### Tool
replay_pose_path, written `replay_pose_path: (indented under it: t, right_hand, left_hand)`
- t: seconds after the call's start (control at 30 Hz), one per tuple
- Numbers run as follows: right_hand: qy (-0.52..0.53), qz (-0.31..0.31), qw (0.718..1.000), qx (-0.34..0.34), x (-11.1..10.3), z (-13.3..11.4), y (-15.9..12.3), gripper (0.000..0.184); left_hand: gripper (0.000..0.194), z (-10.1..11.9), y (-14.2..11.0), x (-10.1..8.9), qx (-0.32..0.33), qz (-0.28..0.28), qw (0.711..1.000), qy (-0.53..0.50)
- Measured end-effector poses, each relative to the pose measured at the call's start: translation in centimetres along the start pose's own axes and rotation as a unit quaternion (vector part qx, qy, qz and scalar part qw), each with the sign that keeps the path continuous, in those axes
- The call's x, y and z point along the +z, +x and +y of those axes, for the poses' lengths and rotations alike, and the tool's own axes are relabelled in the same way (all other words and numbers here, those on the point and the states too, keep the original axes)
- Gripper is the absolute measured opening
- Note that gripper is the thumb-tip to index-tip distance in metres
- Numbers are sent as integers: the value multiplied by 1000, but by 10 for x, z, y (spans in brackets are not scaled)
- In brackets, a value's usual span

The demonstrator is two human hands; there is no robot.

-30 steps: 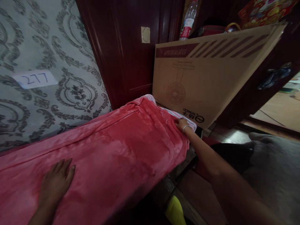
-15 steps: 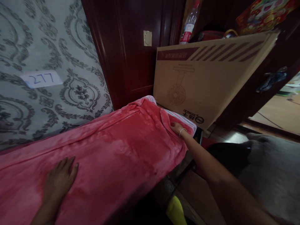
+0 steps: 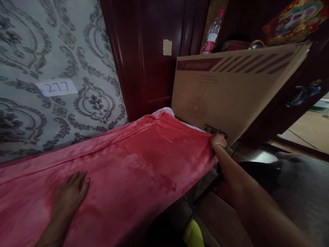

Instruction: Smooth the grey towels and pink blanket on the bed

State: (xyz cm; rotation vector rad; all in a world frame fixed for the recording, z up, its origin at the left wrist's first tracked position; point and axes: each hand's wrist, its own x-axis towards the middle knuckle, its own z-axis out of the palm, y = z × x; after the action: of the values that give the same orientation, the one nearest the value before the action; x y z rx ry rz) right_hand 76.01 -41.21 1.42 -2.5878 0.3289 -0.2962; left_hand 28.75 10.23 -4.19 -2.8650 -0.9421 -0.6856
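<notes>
the hands are set wide apart on one soft red plush blanket. at the left, the left hand lies palm down and open on it, fingers loosely spread and thumb out to the side, its forearm reaching in from the bottom edge. beside it the blanket runs along a grey-and-white patterned wall and on out of view. most of the visible stretch looks laid out fairly flat, with one long ridge on the wall side and shallow ripples in the middle; i judge the spreading to be well along here.

further right, a rounded corner of the striped, light-coloured pad shows uncovered, as does a thin strip of its far edge, next to a large brown cardboard box. that strip and the ridge are what look unfinished. at the right corner of the pad, the right hand grips the blanket's corner in closed fingers and draws it taut, the arm stretched long from the lower right.
</notes>
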Motion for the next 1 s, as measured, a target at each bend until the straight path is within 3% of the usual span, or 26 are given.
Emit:
replay_pose_path:
  t: [0.3, 0.47, 0.63, 0.77, 1.0]
  right_hand:
    - [-3, 39, 997, 71, 26, 25, -5, 40]
    - [-2, 29, 998, 58, 29, 21, -5, 38]
    - [21, 24, 996, -85, 35, -19, 4, 42]
    - [40, -24, 980, -192, 58, -67, 11, 42]
    - [13, -86, 973, -214, 97, -126, 34, 42]
  left_hand:
    - [54, 8, -4, -22, 41, -1, 999, -10]
    - [47, 12, -1, -22, 42, 13, 999, -6]
    - [50, 12, 1, -21, 50, 19, 998, 23]
    - [51, 11, 1, -20, 44, 18, 999, 16]
    - [49, 5, -2, -19, 36, 10, 999, 11]
